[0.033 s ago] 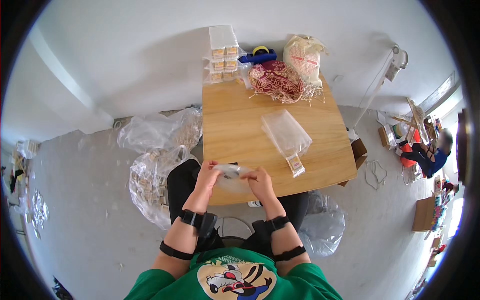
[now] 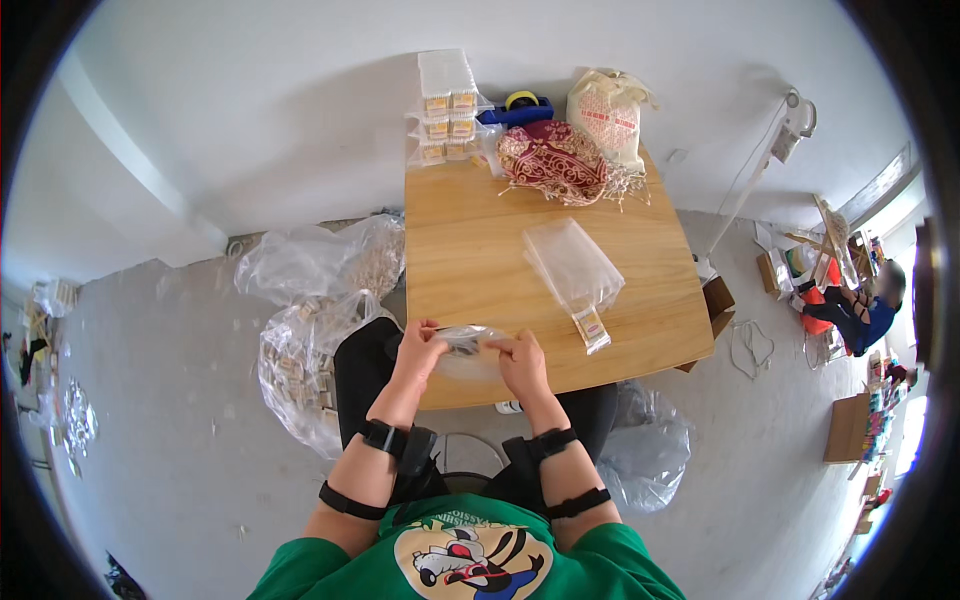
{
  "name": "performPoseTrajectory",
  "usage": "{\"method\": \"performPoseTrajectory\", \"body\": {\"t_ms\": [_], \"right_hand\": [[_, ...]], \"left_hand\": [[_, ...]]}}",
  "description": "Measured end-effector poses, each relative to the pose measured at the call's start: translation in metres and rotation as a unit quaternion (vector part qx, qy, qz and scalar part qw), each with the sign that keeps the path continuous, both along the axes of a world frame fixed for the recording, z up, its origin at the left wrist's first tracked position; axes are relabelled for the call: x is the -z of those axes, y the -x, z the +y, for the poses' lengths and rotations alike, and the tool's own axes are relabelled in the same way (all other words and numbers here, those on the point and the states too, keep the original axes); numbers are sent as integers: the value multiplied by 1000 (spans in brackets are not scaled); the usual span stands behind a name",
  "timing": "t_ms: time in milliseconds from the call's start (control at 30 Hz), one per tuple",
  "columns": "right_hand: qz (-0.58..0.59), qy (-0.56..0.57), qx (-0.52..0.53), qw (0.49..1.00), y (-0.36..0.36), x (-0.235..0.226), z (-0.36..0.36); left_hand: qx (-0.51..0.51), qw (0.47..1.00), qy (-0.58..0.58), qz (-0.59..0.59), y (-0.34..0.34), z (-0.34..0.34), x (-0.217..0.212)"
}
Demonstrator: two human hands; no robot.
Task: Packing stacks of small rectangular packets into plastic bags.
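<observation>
Over the table's near edge, my left hand [image 2: 417, 352] and my right hand [image 2: 521, 364] pinch opposite sides of a clear plastic bag [image 2: 468, 362]. Its mouth is spread between my fingers, and motion smears its lower part. What it contains, if anything, cannot be made out. To the right of my right hand, a stack of clear flat plastic bags [image 2: 570, 260] lies slanted on the wooden table [image 2: 460, 240]. At the stack's near end sits a small packet with a pale label [image 2: 590, 328].
Stacked clear packs [image 2: 447, 105], a blue tape dispenser [image 2: 520, 112], a red patterned cloth [image 2: 550, 163] and a cream drawstring bag [image 2: 608, 115] line the far edge. Large plastic sacks [image 2: 300, 370] of small pieces stand on the floor at left. A person [image 2: 875, 310] sits far right.
The plastic bag between my hands looks spread a little wider at its mouth. My left hand has shifted slightly toward the right; the things on the table have not moved.
</observation>
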State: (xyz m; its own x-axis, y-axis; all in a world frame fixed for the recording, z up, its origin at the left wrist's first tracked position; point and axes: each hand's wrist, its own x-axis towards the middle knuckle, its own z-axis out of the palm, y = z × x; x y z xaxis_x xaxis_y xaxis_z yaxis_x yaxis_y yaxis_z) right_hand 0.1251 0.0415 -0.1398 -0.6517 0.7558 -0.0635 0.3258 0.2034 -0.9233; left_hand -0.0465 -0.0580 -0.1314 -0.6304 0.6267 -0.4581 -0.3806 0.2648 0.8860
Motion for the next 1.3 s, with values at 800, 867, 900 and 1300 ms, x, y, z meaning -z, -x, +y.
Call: {"method": "performPoseTrajectory", "body": {"t_ms": [800, 867, 900, 1300], "right_hand": [[-465, -228, -31, 855, 54, -6, 18], [-457, -247, -14, 854, 54, -1, 20], [-457, -256, -2, 852, 55, 2, 23], [-157, -229, 206, 938, -46, -3, 95]], "left_hand": [[293, 740, 266, 544, -13, 50, 24], [303, 725, 271, 556, -14, 55, 27], [305, 726, 268, 555, -16, 58, 27], [299, 811, 184, 468, -11, 57, 9]]}}
